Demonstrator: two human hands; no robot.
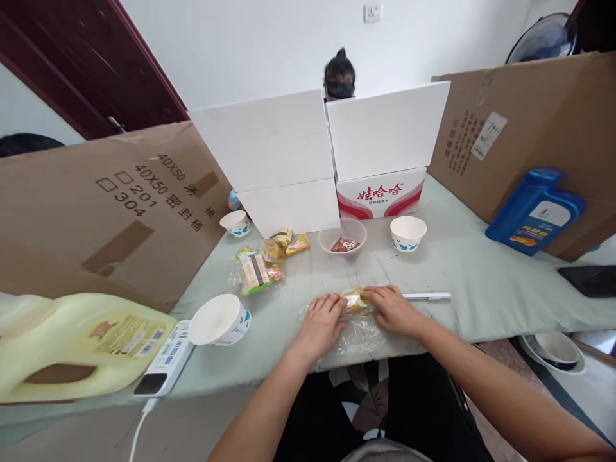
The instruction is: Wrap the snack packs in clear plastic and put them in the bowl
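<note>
A small yellow-wrapped snack packet (pixel 355 300) lies near the table's front edge, on a crumpled clear plastic bag (pixel 360 337). At its left end, my left hand (pixel 322 324) has its fingers closed on the wrapper. My right hand (pixel 394 311) grips the right end, fingers curled over it. Just beyond the right hand, a white pen (pixel 433 296) lies partly hidden behind it. Farther back stands a clear plastic bowl (pixel 342 239) with a reddish-brown packet (pixel 345 244) inside. Several wrapped snacks (pixel 256 271) are piled to the left.
White paper bowls stand at left front (pixel 220 321), left back (pixel 235 223) and right (pixel 408 233). White boxes (pixel 289 138) form a wall, a blindfolded person (pixel 339 77) behind it. Cardboard panels (pixel 96 212) flank the table. A yellow jug (pixel 81 346), power strip (pixel 166 359) and blue bottle (pixel 536 212) stand at the sides.
</note>
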